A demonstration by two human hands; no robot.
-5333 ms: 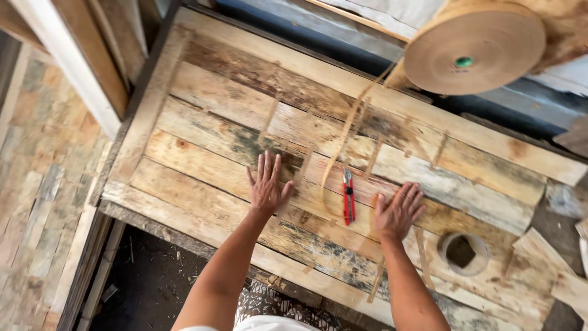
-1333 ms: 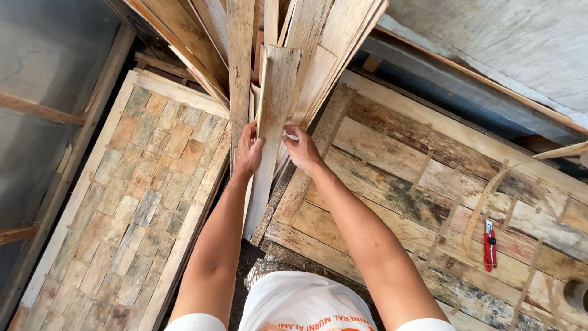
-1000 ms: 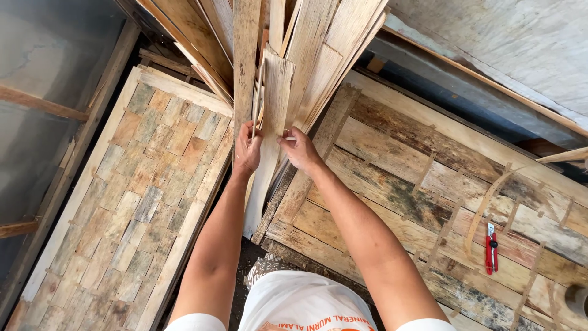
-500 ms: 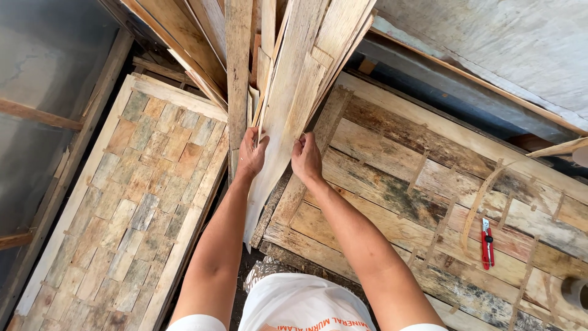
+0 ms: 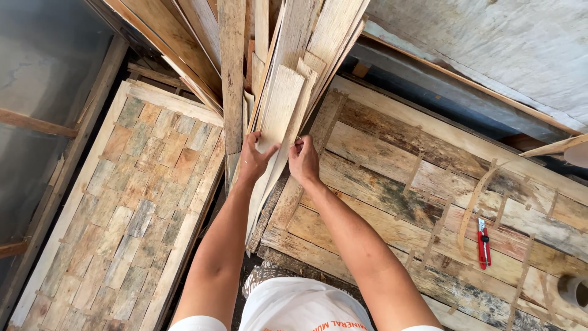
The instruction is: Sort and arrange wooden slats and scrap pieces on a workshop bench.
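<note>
Both the left hand (image 5: 252,158) and right hand (image 5: 303,160) close their fingers on the long edges of a pale thin plank (image 5: 277,122) leaning among stacked boards (image 5: 233,73), left of the wooden worktop (image 5: 392,184).

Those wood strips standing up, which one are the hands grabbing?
The pale thin strip at the front, gripped between left hand and right hand; the others stand behind, untouched.

Planks (image 5: 278,55) lean upright in the middle, between two flat panels: tiled panel (image 5: 131,202) on the left, board panel (image 5: 429,190) on the right. Both hands sit on one plank (image 5: 272,132) at the stack's front, left hand (image 5: 254,160) beside right hand (image 5: 303,160). Cutter (image 5: 484,243) lies on the board panel, far right, tape strip (image 5: 476,197) just beside it.
</note>
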